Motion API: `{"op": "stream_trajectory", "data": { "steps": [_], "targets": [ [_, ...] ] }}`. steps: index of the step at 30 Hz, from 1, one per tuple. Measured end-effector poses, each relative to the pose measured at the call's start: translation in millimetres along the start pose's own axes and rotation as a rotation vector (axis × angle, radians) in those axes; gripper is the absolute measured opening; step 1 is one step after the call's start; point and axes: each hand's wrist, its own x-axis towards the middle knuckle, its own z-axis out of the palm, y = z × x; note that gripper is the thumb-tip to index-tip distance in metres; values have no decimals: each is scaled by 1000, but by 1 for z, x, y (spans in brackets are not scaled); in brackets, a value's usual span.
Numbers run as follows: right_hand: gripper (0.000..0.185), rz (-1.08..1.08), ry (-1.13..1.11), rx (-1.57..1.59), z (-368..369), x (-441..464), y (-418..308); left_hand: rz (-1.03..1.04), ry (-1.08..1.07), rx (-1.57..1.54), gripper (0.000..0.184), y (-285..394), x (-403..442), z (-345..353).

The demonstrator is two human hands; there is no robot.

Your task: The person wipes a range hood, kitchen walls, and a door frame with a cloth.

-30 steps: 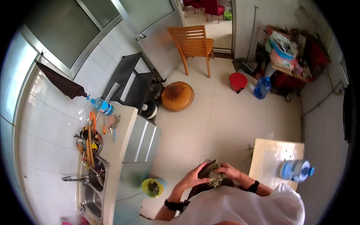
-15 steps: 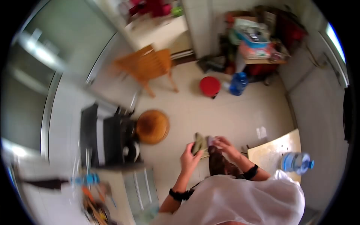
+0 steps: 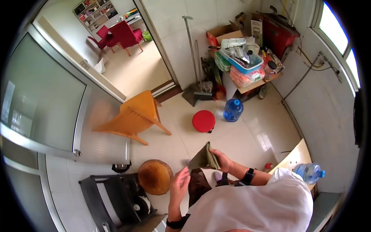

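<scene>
A folded olive-green cloth [image 3: 203, 158] is held up in front of my body, above the floor. My right hand [image 3: 223, 161] is closed on its right edge, thumb and fingers gripping it. Close to the cloth's lower left corner is my left hand [image 3: 180, 182], fingers stretched out and slightly blurred; it appears just apart from the cloth. Black bands circle both wrists. Below the cloth, a brown garment and a purple slipper [image 3: 218, 176] show.
A round wooden stool [image 3: 155, 177] stands left beside a black rack [image 3: 112, 201]. Ahead are an orange chair [image 3: 141, 112], a red stool [image 3: 203, 121] and a blue water bottle [image 3: 233, 111]. Another bottle [image 3: 307, 173] stands on the board at right. A cluttered table fills the back corner.
The view has turned, showing more of the doorway and back corner. The cloth has passed from my left hand to my right; my left hand has moved off it, down and left.
</scene>
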Motion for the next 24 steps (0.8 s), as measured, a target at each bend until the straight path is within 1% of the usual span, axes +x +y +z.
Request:
{"op": "stream_trajectory", "data": {
  "steps": [1, 3, 5, 7, 9, 11, 13, 15, 17, 19, 22, 24],
  "targets": [
    [38, -39, 39, -18, -1, 12, -13, -29, -11, -16, 37, -3, 19, -13],
    [40, -85, 77, 49, 0, 36, -35, -92, -22, -49, 36, -8, 52, -37],
    [40, -123, 70, 83, 2, 61, -52, -101, -54, -67, 34, -14, 90, -57],
    [41, -173, 69, 77, 15, 80, -69, -62, -103, -110, 34, -23, 134, -70],
    [44, -221, 123, 98, 31, 100, -79, -61, -122, -149, 32, -11, 176, -86],
    [47, -247, 138, 92, 43, 128, -91, 14, -186, -131, 31, -2, 216, -105],
    [48, -280, 142, 73, 52, 159, -107, 30, -242, -126, 30, 6, 257, -127],
    [49, -293, 184, 85, 76, 179, -125, 98, -271, -17, 29, 12, 287, -142],
    [49, -366, 189, 81, 98, 203, -144, 113, -280, 1, 29, 22, 315, -155],
    [46, -384, 214, 93, 111, 226, -164, 135, -237, 12, 28, 31, 341, -166],
    [42, -442, 181, 108, 126, 265, -194, 143, -204, -2, 29, 33, 381, -181],
    [41, -429, 169, 120, 128, 294, -221, 136, -184, -8, 29, 32, 412, -188]
  ]
}}
